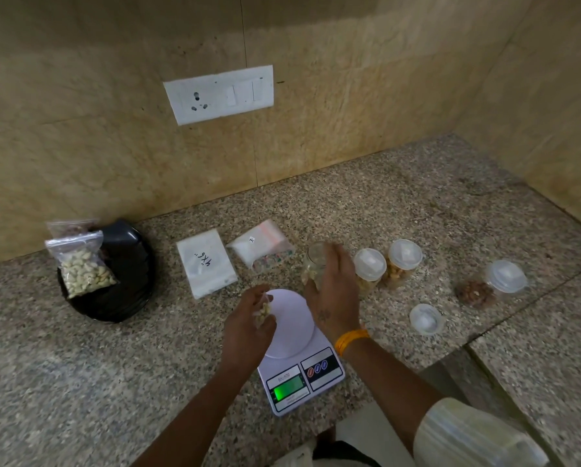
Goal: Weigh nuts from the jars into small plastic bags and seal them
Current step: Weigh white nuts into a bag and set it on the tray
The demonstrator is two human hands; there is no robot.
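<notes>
Your left hand [248,318] pinches a small plastic bag [263,311] of cashews between curled fingers, holding it just over the left edge of the scale [299,352] platform. Your right hand [332,291] wraps round an open jar [314,264], its grip closed on the glass above the far side of the scale. Two lidded jars [370,269] stand just right of it on the bench [450,214].

flat white bag pack [206,262] handwritten "4x6".
</notes>
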